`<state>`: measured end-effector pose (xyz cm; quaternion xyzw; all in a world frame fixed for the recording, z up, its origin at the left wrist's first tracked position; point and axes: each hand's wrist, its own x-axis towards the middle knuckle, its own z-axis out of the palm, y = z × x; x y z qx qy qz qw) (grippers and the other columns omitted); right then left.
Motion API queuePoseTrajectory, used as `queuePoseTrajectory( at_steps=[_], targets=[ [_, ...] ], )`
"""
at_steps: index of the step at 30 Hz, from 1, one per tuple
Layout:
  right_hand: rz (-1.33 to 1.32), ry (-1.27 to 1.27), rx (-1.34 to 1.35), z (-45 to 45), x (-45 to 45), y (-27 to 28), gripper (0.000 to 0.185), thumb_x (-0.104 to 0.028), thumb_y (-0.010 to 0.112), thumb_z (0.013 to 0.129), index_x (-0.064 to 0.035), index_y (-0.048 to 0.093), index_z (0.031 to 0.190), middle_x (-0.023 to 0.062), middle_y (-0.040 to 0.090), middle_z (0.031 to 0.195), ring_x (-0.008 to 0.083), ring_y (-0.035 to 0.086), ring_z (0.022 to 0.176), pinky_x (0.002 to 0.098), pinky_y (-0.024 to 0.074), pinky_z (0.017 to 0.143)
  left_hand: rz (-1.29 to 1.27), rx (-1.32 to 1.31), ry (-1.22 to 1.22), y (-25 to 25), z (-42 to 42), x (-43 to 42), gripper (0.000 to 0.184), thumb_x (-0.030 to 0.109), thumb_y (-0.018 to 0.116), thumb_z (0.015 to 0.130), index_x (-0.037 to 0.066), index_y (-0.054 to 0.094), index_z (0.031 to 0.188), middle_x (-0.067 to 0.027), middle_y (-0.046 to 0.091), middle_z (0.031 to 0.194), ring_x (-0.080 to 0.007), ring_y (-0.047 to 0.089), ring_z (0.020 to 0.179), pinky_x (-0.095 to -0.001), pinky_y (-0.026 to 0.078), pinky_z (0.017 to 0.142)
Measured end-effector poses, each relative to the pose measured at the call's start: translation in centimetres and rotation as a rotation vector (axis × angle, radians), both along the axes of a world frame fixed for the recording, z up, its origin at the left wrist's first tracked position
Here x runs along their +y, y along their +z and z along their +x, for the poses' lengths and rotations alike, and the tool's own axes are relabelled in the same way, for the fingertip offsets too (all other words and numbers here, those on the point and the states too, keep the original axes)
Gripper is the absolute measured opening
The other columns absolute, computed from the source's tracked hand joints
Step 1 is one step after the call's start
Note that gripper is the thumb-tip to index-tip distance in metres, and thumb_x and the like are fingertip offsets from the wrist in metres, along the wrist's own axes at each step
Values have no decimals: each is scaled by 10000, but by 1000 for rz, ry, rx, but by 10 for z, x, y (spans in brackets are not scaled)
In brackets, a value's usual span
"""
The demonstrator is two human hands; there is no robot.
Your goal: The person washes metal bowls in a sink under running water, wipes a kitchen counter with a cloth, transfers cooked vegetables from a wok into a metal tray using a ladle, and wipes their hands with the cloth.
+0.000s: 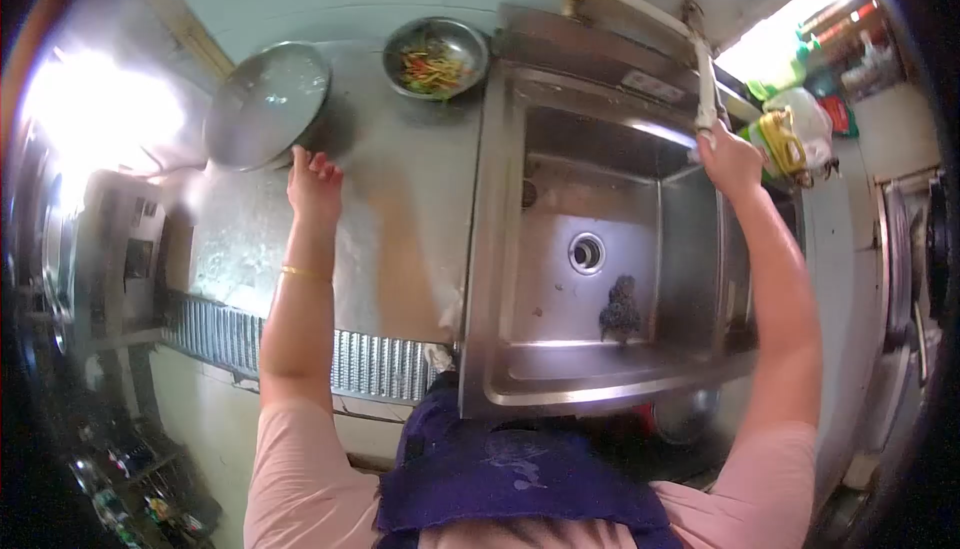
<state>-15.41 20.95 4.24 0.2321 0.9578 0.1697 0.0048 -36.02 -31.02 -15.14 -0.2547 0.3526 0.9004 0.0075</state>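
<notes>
One round basin [268, 104] is at the counter's [425, 199] far left, beside the curled left hand [315, 181], whose hold is unclear. The right hand [732, 161] grips the faucet [706, 89] at the steel sink [550, 299].

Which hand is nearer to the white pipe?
Right. The right hand is at the end of the white pipe; the left hand is farther away, over the counter.
</notes>
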Motion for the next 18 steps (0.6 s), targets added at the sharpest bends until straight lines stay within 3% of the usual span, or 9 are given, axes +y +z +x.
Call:
queuePoseTrajectory(
  at_steps=[3, 6, 8, 10, 12, 14, 15, 17, 18],
  targets=[
    [134, 514, 13, 12, 20, 12, 296, -395, 529, 886, -135, 547, 1027, 106, 633, 860, 329, 633, 836, 457, 497, 743, 19, 110, -372, 19, 55, 75, 263, 260, 607, 891, 49, 556, 1039, -30, 540, 765, -152, 512, 641, -287, 479, 642],
    [-5, 761, 56, 34, 34, -14, 180, -285, 561, 860, -129, 558, 950, 89, 606, 844, 288, 612, 813, 430, 487, 749, 78, 113, -805, 32, 127, 180, 314, 215, 593, 892, 21, 536, 1132, -60, 618, 806, -160, 582, 684, -320, 515, 637],
    [-80, 951, 115, 42, 41, -37, 105, -212, 583, 843, -126, 565, 899, 78, 587, 833, 262, 598, 798, 412, 480, 753, 4, 82, -979, 35, 173, 261, 335, 213, 578, 914, 45, 529, 1199, -107, 652, 992, -213, 632, 868, -355, 527, 794],
    [-147, 1145, 171, 50, 46, -64, 43, -139, 604, 825, -122, 572, 848, 67, 569, 821, 235, 585, 783, 394, 474, 757, 126, -49, -1085, 19, 199, 338, 381, 290, 534, 939, 85, 503, 1258, -102, 613, 1161, -233, 590, 1038, -407, 460, 937],
    [-801, 609, 451, 52, 55, -145, 42, -129, 564, 866, -122, 583, 903, 32, 588, 857, 220, 576, 772, 376, 470, 763, 286, -285, -985, 2, 207, 412, 395, 319, 485, 961, 87, 484, 1282, -99, 580, 1232, -248, 539, 1135, -437, 388, 1017],
    [-2133, -451, 867, 34, 72, -200, 90, -183, 540, 903, -123, 598, 937, 20, 614, 918, 212, 583, 804, 382, 480, 747, 452, -330, -816, -29, 195, 478, 375, 318, 441, 979, 81, 487, 1266, -102, 573, 1236, -264, 524, 1164, -455, 365, 1041],
    [-2585, -560, 1050, 21, 83, -216, 114, -220, 573, 898, -112, 606, 912, 26, 622, 937, 207, 588, 848, 398, 493, 716, 510, -283, -727, -47, 190, 507, 359, 313, 421, 987, 80, 495, 1250, -103, 580, 1217, -270, 540, 1143, -460, 381, 1028],
    [-2852, -749, 1115, 2, 101, -262, 161, -251, 584, 894, -102, 601, 954, 34, 617, 936, 220, 587, 892, 408, 504, 733, 511, -180, -613, -72, 181, 534, 363, 347, 381, 993, 63, 524, 1170, -108, 604, 1131, -275, 568, 1083, -453, 415, 989],
    [-2728, -674, 1112, -7, 100, -270, 167, -256, 563, 911, -96, 603, 931, 38, 610, 904, 231, 587, 899, 410, 509, 781, 458, -116, -590, -75, 174, 542, 402, 386, 361, 992, 48, 545, 1105, -112, 620, 1064, -272, 582, 1044, -443, 432, 962]
  ],
)
